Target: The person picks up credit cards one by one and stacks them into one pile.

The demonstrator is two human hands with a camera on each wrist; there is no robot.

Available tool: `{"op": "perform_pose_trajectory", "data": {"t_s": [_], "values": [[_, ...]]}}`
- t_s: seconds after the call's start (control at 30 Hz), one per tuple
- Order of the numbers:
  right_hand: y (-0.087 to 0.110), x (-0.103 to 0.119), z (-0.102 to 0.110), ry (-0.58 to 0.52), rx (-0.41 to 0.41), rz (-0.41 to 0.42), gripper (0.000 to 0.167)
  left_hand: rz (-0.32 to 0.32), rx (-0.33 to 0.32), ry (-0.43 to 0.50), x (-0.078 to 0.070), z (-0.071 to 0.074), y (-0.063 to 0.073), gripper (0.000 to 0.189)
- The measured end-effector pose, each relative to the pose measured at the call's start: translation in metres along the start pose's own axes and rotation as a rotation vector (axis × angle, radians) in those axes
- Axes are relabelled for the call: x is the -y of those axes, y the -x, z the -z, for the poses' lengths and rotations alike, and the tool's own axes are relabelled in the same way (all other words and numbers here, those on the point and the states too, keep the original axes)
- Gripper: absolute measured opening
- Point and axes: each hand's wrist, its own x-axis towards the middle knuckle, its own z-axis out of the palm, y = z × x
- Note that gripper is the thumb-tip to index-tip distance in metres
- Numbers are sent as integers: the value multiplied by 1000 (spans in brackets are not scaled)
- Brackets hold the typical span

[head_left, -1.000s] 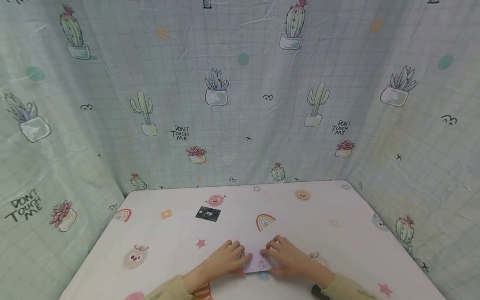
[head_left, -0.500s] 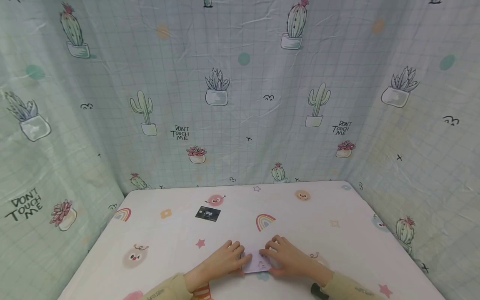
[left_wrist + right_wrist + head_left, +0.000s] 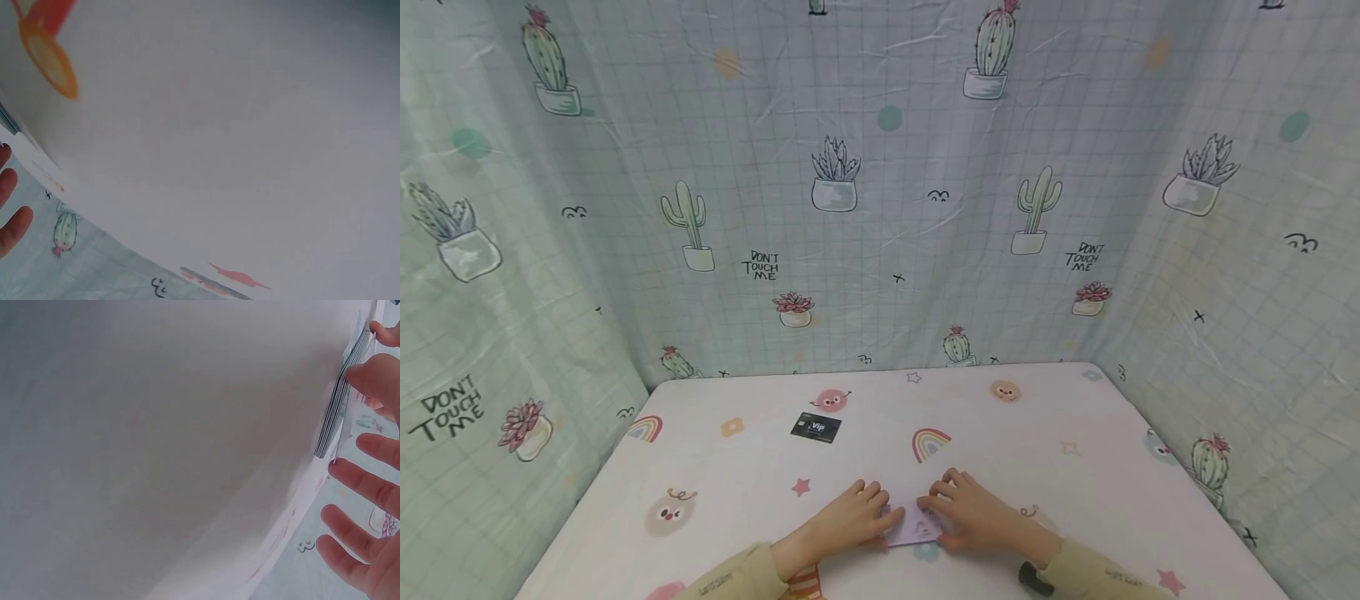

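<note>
A flat lilac holder, like a small card booklet (image 3: 912, 527), lies between both hands near the front middle of the table. My left hand (image 3: 850, 518) pinches its left side, thumb over the near left corner. On the right side, my right hand (image 3: 976, 513) pinches it with thumb and index finger. In the right wrist view, its striped, layered edge (image 3: 337, 394) shows many thin leaves, with a pale sheet lifted apart at the fingertips. Only a few fingers (image 3: 14, 231) of the left hand show in the left wrist view. Farther back lies a black "Vip" card (image 3: 816, 427).
The white table (image 3: 1015, 450) carries a printed cloth with stars, rainbows and faces. A dark object (image 3: 1036, 579) is partly hidden by the right sleeve at the front. Cactus-print curtains (image 3: 880, 250) stand behind and at both sides.
My right hand and sleeve have shifted very slightly to the left, so more of the dark object shows. The left hand, the holder and the black card stay about where they were.
</note>
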Motion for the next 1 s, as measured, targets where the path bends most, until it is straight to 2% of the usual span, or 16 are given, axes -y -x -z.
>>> {"op": "perform_pose_trajectory", "data": {"t_s": [0.67,1.0], "values": [[0,0,-2,-25,24,16,47,2,43,23,-2,-3,-1,48],[2,-2,-3,-40,43,7,51,14,17,37,-1,-4,0,48]]}}
